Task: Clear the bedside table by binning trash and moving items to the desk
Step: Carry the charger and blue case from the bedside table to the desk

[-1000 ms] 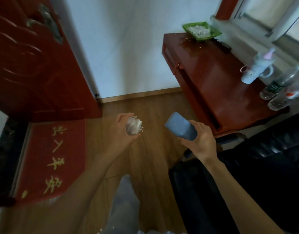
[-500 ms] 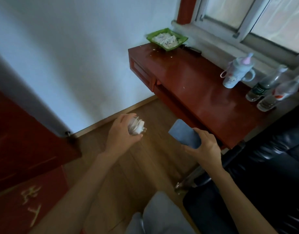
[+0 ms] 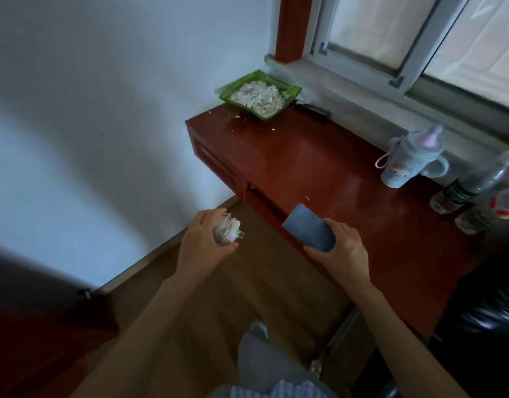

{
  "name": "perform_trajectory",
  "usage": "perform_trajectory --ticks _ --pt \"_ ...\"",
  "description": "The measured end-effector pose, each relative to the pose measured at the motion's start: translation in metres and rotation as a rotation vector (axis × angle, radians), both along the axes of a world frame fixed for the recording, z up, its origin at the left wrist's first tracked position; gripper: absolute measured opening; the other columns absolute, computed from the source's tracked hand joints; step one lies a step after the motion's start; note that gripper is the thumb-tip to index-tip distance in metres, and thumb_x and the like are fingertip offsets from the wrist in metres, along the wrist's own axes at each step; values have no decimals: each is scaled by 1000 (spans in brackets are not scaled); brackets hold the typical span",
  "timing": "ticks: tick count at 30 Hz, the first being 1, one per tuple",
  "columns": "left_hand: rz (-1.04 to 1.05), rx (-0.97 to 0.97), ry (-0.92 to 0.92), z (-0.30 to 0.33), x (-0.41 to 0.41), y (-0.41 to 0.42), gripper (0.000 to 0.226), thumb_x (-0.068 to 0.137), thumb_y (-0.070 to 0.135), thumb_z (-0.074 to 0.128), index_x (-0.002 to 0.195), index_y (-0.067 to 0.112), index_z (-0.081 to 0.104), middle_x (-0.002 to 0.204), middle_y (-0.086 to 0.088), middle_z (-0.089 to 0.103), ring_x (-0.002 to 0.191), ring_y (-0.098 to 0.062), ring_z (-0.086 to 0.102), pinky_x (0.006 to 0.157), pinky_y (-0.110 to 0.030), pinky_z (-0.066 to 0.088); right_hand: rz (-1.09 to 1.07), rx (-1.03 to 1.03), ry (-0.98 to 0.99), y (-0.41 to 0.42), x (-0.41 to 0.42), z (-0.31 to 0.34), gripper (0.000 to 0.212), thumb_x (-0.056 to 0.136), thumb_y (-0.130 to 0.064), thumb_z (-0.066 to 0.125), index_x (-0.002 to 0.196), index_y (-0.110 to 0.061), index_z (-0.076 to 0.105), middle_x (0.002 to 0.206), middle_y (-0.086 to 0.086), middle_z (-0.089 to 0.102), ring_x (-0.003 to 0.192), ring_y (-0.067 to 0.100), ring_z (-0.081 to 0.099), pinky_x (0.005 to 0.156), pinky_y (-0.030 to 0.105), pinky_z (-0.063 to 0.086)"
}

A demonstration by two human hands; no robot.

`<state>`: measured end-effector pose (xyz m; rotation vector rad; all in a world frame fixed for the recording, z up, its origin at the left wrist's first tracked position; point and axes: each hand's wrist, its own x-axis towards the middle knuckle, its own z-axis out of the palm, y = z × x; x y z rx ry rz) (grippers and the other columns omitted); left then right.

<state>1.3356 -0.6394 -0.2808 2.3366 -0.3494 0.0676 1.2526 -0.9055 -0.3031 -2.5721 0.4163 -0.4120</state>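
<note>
My left hand grips a white charger plug with its cable coiled round it, held over the wooden floor just left of the desk. My right hand holds a blue phone-like slab at its lower end, and the slab's top end reaches the front edge of the dark red desk. Both hands are at about the same height, a little apart.
On the desk stand a green dish of white scraps at the far corner, a black remote, a child's sippy cup and two plastic bottles at the right. A black chair is at lower right.
The view has swung right, away from the red door and mat, and the desk has come closer. Both hands kept their hold and moved toward the desk's front edge.
</note>
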Motion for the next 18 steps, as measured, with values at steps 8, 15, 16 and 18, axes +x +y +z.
perform_trajectory --ticks 8,15,16,18 --pt "-89 3 8 -2 102 -41 69 61 24 85 122 18 53 113 -1 55 99 -16 52 81 -33 47 -65 -46 -9 -39 86 0 71 63 -46 80 123 -16 57 111 -1 63 101 17 56 76 33 52" --pt "-249 -3 41 -17 187 -82 68 65 22 83 125 18 51 119 0 53 104 -14 52 85 -28 45 -183 -25 12 -56 148 -7 73 61 -43 82 123 -15 56 112 -1 63 103 17 55 78 29 46" --pt "-268 -1 51 -19 202 -88 68 66 23 83 126 20 51 120 1 52 105 -12 51 86 -27 46 -204 -20 13 -57 158 -8 73 60 -43 83 123 -15 56 112 -1 63 103 17 55 79 28 46" --pt "-303 -1 55 -24 235 -100 69 65 24 84 126 22 51 121 2 51 105 -11 50 84 -26 44 -246 -23 15 -59 180 -11 73 58 -41 84 121 -14 58 109 -1 64 101 18 57 78 30 48"
